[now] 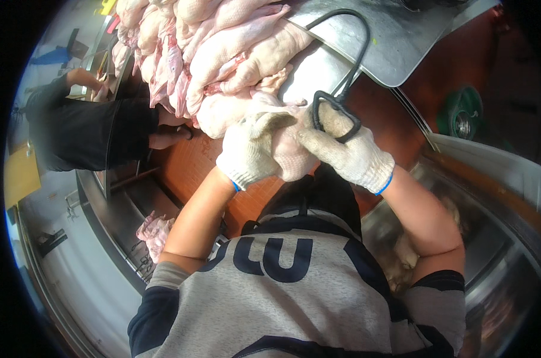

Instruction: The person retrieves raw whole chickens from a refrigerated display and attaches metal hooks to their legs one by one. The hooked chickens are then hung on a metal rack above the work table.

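Note:
Between my two gloved hands is a plucked raw bird, its pale rounded end towards me. My left hand, in a white knit glove with a blue cuff edge, grips its left side with the thumb on top. On the right side my right hand, gloved alike, holds the bird too. A black metal hook with a squarish loop lies over the right hand's fingers; its curved rod rises to the metal table. Several more plucked birds are heaped just beyond my hands.
A stainless steel table has its rounded corner at the upper right. A co-worker in black stands at the left by another counter. Another plucked bird hangs or lies at lower left, near metal hooks. A steel basin is on the right.

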A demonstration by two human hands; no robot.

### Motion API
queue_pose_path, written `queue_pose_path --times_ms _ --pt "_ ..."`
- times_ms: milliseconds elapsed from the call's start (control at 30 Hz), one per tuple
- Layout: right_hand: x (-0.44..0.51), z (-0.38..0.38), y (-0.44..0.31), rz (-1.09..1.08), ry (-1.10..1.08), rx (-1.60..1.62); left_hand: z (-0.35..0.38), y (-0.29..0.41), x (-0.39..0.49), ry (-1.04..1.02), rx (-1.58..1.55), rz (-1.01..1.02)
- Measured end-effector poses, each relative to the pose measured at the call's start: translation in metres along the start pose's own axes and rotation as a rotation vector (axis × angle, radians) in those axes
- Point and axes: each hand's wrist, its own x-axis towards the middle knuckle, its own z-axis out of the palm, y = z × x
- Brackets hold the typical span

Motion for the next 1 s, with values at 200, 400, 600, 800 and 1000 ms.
queue_pose_path --times_ms 200,400,600,800,1000 --pt "0.015 0.012 -0.014 0.188 -0.069 0.154 0.012 -0.005 -0.011 0.025 -0.146 -0.164" --pt "0.015 0.027 -0.025 0.251 -0.058 0.390 0.016 -0.016 -0.013 -0.023 -0.104 -0.167" --pt "0.019 0.034 -0.039 0.258 -0.074 0.686 0.017 -0.025 -0.014 0.065 -0.221 -0.160" --pt "0.026 0.046 -0.022 0.208 -0.203 0.825 0.027 -0.035 -0.029 0.130 -0.309 -0.183" --pt "0.025 0.033 -0.010 0.224 -0.309 1.120 0.008 -0.033 -0.020 0.292 -0.403 -0.212"
